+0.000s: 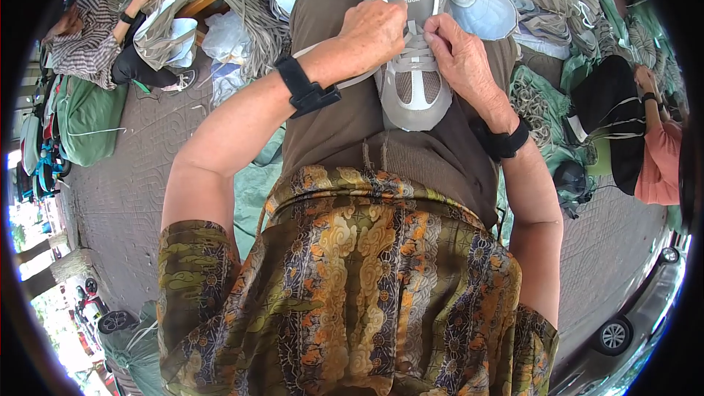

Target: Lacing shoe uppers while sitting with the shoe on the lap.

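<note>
A grey and white sneaker [418, 106] rests on my lap, its toe pointing toward me. A pale flat shoelace [414, 59] crosses its front in several rows. My left hand [372, 35] is closed over the left eyelet side, pinching the shoelace, and a loose length of it trails out below the wrist to the left. At the right eyelet edge, the thumb and fingers of my right hand [463, 57] pinch the lace against the shoe. The fingertips of the left hand are partly hidden behind its knuckles.
Beyond my knees lie more shoes [477, 7] and bunches of grey laces [253, 22]. A person [92, 37] at left handles shoes; another person [656, 154] sits at right. Green sacks [88, 121] stand on the paved ground [147, 176]. A car [623, 330] is at lower right.
</note>
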Available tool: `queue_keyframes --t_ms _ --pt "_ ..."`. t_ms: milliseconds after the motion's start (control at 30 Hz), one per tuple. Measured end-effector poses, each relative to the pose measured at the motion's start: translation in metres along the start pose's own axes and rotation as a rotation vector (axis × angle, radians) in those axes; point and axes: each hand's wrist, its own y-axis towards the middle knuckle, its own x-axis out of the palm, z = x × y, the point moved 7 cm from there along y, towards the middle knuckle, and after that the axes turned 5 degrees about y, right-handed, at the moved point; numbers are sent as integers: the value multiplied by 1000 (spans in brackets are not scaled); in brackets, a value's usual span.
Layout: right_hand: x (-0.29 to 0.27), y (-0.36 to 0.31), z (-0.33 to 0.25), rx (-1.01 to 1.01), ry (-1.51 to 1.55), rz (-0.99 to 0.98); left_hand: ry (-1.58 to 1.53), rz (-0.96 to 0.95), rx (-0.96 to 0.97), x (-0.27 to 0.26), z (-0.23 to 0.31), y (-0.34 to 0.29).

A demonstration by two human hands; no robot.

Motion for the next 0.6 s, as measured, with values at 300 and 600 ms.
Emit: queue_keyframes --t_ms 300,600 --pt "1 0 0 -10 0 7 20 -97 -7 -11 -11 3" --pt "1 0 1 -17 19 19 -181 -158 -146 24 -34 18"
